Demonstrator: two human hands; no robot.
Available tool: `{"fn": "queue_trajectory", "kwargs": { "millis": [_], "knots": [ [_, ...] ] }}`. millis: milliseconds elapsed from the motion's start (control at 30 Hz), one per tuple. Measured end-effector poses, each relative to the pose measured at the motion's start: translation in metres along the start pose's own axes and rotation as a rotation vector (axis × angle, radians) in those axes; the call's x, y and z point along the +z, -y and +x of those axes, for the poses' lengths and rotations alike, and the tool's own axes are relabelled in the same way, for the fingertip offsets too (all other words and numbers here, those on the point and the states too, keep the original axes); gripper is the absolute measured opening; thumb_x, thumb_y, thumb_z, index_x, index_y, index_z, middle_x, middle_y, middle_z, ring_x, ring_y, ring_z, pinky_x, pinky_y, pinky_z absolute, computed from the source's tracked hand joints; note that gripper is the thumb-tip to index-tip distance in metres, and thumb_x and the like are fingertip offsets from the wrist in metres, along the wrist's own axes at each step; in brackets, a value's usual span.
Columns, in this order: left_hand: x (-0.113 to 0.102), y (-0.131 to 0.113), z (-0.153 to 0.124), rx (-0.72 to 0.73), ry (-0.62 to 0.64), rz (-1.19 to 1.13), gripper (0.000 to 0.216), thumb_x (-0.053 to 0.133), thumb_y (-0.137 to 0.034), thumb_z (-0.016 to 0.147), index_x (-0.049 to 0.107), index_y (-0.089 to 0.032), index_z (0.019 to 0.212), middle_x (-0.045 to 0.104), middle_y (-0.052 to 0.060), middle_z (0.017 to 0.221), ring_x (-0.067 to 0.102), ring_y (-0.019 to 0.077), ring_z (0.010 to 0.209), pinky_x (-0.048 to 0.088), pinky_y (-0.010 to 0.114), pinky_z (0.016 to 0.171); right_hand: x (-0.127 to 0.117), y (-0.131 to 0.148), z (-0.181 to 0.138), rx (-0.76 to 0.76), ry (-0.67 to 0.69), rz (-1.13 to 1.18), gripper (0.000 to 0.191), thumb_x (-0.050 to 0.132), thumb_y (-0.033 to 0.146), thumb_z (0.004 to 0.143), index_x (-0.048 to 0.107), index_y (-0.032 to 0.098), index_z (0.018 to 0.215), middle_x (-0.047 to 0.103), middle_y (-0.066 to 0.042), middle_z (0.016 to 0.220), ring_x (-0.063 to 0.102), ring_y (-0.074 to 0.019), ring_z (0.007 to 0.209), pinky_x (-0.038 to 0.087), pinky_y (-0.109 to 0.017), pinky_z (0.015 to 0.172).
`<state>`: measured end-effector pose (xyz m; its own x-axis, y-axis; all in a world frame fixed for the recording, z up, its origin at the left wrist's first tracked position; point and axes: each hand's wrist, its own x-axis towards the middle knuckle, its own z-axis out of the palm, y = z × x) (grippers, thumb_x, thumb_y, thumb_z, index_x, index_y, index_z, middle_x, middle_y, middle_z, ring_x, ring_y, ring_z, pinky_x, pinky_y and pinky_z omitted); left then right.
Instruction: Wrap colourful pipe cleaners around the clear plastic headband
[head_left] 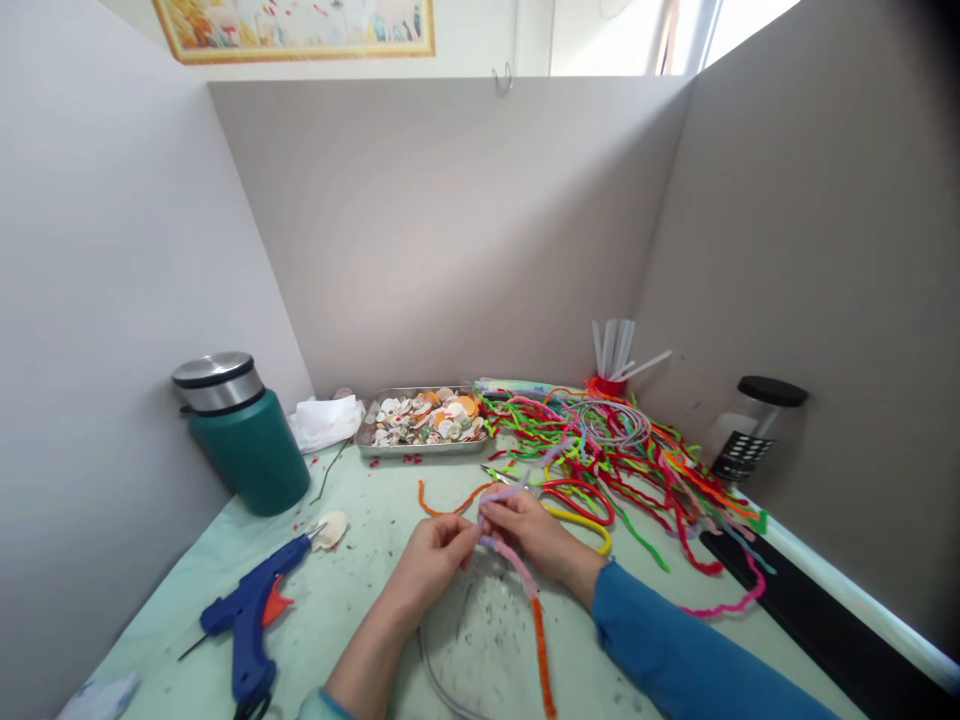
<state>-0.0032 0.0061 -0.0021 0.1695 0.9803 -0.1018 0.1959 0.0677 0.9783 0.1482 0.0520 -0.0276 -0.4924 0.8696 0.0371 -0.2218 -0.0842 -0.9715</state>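
Observation:
My left hand (435, 560) and my right hand (534, 532) meet over the middle of the table, fingertips pinched together. Between them is a fuzzy pipe cleaner (514, 562), lilac at the fingers and pink lower down. An orange length (543, 655) continues from the pink part toward the front edge. The right fingers grip a lilac end that loops above them. A thin grey cord or wire (431, 665) curves out below my left hand; whether it joins the pipe cleaner is hidden. Just beyond my right hand lie scissors (581, 500) with red and yellow handles.
At left stand a green bottle (251, 450) and a blue glue gun (259, 610), its tip by a pale disc (330, 530). Behind are a metal tray (424, 450) of buttons, a heap of colourful pipe cleaners (585, 440), glue sticks (615, 350) and a jar (754, 430). Grey panels (450, 240) enclose the table.

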Motion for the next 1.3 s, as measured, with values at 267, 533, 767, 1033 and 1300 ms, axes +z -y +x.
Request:
{"fn": "queue_trajectory", "kwargs": {
  "millis": [267,533,767,1033,1300],
  "knots": [
    [0.000,0.000,-0.001,0.159,-0.007,-0.085,0.019,0.059,-0.027,0.071,0.049,-0.015,0.084,0.046,-0.007,0.052,0.036,0.0070,0.048,0.026,0.018,0.048,0.003,0.003,0.001,-0.019,-0.083,0.050,0.020,0.064,0.032,0.073,0.057,0.014,0.072,0.054,0.003,0.058,0.044,-0.0066,0.047,0.032,-0.018,0.044],
    [0.000,-0.004,-0.004,0.210,-0.024,-0.137,0.023,0.063,-0.028,0.068,0.062,-0.013,0.086,0.061,0.001,0.067,0.052,0.0118,0.062,0.039,0.021,0.059,0.008,0.008,-0.004,-0.009,-0.029,-0.014,0.020,0.063,0.034,0.073,0.054,0.016,0.075,0.046,0.007,0.047,0.039,-0.0055,0.036,0.027,-0.017,0.036],
    [-0.001,-0.003,0.000,0.173,-0.204,-0.115,0.025,0.066,-0.034,0.066,0.070,-0.013,0.080,0.064,0.003,0.066,0.051,0.0123,0.058,0.037,0.020,0.054,0.004,0.008,-0.007,-0.049,-0.008,0.010,0.020,0.061,0.035,0.074,0.052,0.018,0.078,0.047,0.006,0.048,0.038,-0.0062,0.039,0.026,-0.018,0.037],
    [-0.003,-0.001,0.002,0.124,-0.219,-0.143,0.030,0.063,-0.043,0.068,0.065,-0.013,0.070,0.042,-0.007,0.042,0.027,0.0043,0.037,0.019,0.018,0.039,0.009,0.014,-0.006,-0.042,-0.003,0.042,0.028,0.066,0.039,0.069,0.054,0.017,0.079,0.054,0.004,0.059,0.042,-0.0054,0.041,0.030,-0.017,0.038],
    [-0.001,-0.011,-0.002,0.044,-0.253,-0.391,0.039,0.066,-0.048,0.061,0.063,-0.013,0.078,0.037,-0.009,0.040,0.019,0.0025,0.035,0.010,0.020,0.037,0.015,0.016,-0.010,-0.151,-0.099,-0.135,0.025,0.059,0.041,0.076,0.060,0.017,0.076,0.051,0.003,0.053,0.044,-0.0082,0.044,0.033,-0.020,0.043]
  ]
}}
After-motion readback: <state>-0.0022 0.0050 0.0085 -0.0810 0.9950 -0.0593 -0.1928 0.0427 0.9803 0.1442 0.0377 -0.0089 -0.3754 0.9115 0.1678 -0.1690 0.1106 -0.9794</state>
